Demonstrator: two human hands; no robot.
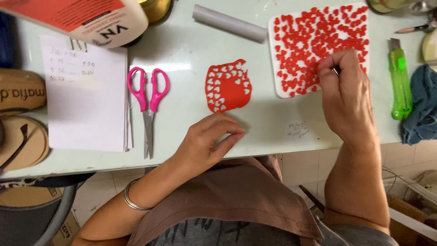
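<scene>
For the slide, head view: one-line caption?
Right hand picks at small red hearts on a white tray; left hand rests near punched red sheet and pink scissors.

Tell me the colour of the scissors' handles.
Bright pink, on the scissors; head view.

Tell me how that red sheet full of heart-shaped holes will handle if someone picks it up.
The red sheet lies flat and looks thin, so it is probably light and floppy. Heart-shaped holes leave narrow strips, and its top edge is already ragged, so it may tear easily. A push would likely slide it on the smooth table.
</scene>
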